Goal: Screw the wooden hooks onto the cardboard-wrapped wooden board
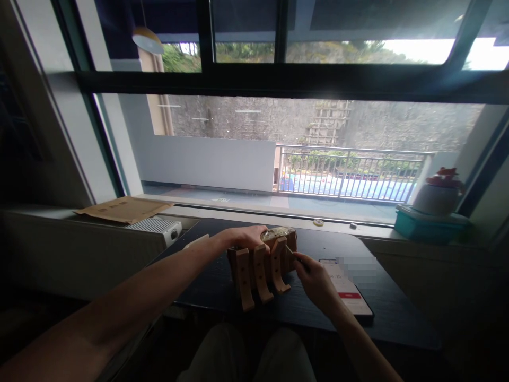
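Observation:
Three curved wooden hooks [261, 276] stand side by side against a brown block [293, 244] on the dark table. Something clear and shiny, like plastic wrap or tape, covers part of the block's top. My left hand [252, 237] is closed over the hooks and block from above, its fingers partly hidden behind them. On the right, my right hand [312, 270] grips a thin, dark-handled tool [291, 250] that looks like a screwdriver. The tool's shaft points up and left at the right-hand hook; whether its tip touches cannot be made out.
A phone [350, 297] with a lit screen lies right of my right hand. Beyond the dark table [382, 307] is a windowsill with a tape roll [318, 223]. A teal box [421, 225] carries a jug-like container [437, 196]. A cardboard envelope [123, 209] rests at left, near a white heater [159, 229].

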`<move>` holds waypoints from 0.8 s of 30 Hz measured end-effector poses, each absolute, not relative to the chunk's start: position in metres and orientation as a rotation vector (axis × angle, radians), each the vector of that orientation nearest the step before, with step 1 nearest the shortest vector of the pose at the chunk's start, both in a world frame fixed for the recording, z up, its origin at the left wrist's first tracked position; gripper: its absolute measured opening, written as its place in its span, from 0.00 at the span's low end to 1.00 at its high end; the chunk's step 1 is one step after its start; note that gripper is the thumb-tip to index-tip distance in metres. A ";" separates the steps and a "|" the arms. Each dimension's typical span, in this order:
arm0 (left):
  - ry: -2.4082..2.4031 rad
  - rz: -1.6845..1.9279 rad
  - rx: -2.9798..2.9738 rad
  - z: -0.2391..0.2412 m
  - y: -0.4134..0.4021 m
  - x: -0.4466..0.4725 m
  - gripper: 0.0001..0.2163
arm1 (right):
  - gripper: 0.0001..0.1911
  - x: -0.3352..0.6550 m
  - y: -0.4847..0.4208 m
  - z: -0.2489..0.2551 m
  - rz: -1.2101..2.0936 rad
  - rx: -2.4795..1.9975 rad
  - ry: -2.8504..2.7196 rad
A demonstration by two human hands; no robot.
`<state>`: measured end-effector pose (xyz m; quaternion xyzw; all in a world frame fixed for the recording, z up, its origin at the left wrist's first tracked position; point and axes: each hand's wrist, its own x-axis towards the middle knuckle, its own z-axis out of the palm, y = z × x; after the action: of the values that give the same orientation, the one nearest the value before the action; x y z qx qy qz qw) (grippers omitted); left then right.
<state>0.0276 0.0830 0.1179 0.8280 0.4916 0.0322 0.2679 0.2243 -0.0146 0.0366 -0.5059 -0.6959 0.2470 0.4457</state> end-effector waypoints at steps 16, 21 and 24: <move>1.309 0.060 2.218 0.112 0.095 0.022 0.30 | 0.16 0.243 -0.041 0.039 0.061 -1.463 -2.094; 1.311 0.055 2.226 0.112 0.093 0.022 0.30 | 0.15 0.236 -0.041 0.049 -0.228 -1.416 -2.159; 1.301 0.053 2.225 0.112 0.093 0.022 0.30 | 0.14 0.234 -0.041 0.050 -0.298 -1.429 -2.160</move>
<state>0.0222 0.0930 0.1119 0.8289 0.4849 0.0197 0.2781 0.2341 -0.0413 0.0500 -0.5286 -0.7991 -0.1104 0.2643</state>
